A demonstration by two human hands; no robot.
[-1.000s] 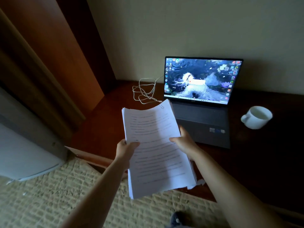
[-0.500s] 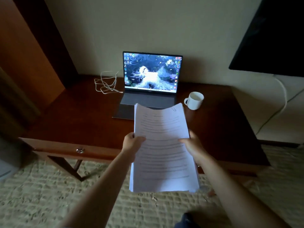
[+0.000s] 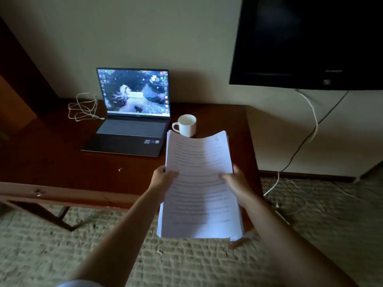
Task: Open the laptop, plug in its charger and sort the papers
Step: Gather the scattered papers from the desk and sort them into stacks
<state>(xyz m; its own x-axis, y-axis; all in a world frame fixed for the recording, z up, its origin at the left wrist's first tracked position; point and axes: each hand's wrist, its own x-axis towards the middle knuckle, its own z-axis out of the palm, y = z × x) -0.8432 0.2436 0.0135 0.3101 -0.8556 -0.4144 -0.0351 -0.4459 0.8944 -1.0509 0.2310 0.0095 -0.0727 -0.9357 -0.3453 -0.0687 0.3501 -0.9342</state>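
Two steps look done from where I sit: the cable [image 3: 84,107] at ten o'clock reaches the open, lit laptop [image 3: 132,112]. Sorting is in hand. My left hand [image 3: 163,179] and right hand [image 3: 236,180] each grip a side of the paper stack [image 3: 199,183], held above the desk's [image 3: 51,154] right end; next calls for setting it down square. A mug [image 3: 186,125] stands at twelve o'clock of the stack, a television [image 3: 306,42] at two, carpet [image 3: 62,251] below.

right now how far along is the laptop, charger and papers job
Done: the laptop is open with its screen lit. The cable lies coiled at its left; its end reaches the laptop's edge, but whether it is plugged in is unclear. In hand: both hands, left and right, hold the papers. Left: sorting them.
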